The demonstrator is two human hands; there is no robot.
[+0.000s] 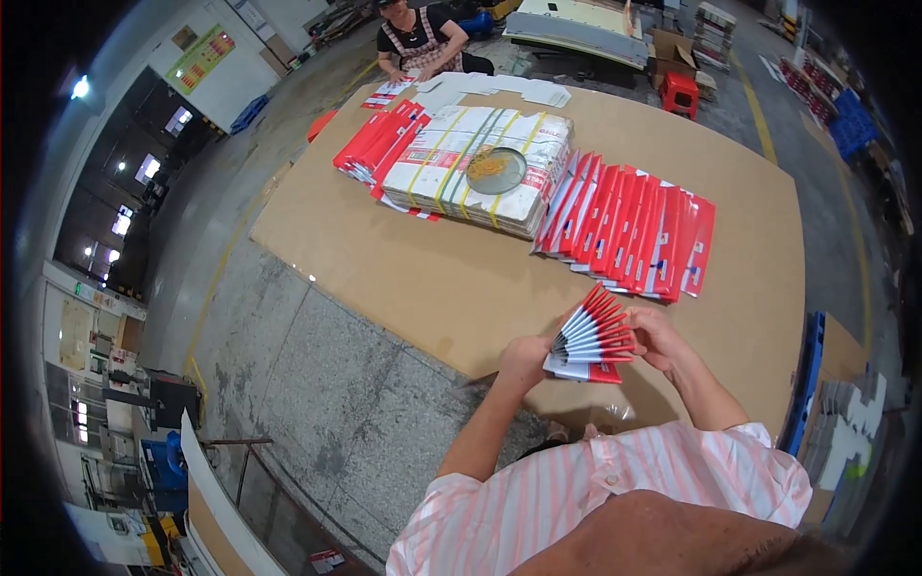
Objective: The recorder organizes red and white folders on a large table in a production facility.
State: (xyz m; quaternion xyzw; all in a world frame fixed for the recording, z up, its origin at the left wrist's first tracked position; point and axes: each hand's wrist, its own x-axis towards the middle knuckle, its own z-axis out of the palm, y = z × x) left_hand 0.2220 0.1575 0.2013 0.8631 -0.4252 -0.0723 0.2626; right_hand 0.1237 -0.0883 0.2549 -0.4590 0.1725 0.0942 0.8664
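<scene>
Both my hands hold one fanned stack of flat red-and-white cartons (591,336) over the near edge of a brown board table (413,278). My left hand (526,351) grips the stack's left lower corner. My right hand (656,335) holds its right side, fingers spread along the fanned edges. Just beyond lies a long overlapping row of the same red cartons (629,226). A strapped white bundle (485,168) sits left of that row, with a round dish of rubber bands (495,170) on top.
More red cartons (376,142) lie at the bundle's far left. Another person (420,40) works at the table's far end among white sheets (490,88). A red stool (679,92) stands beyond. Grey concrete floor (317,384) lies to my left; a blue pallet (809,379) stands on my right.
</scene>
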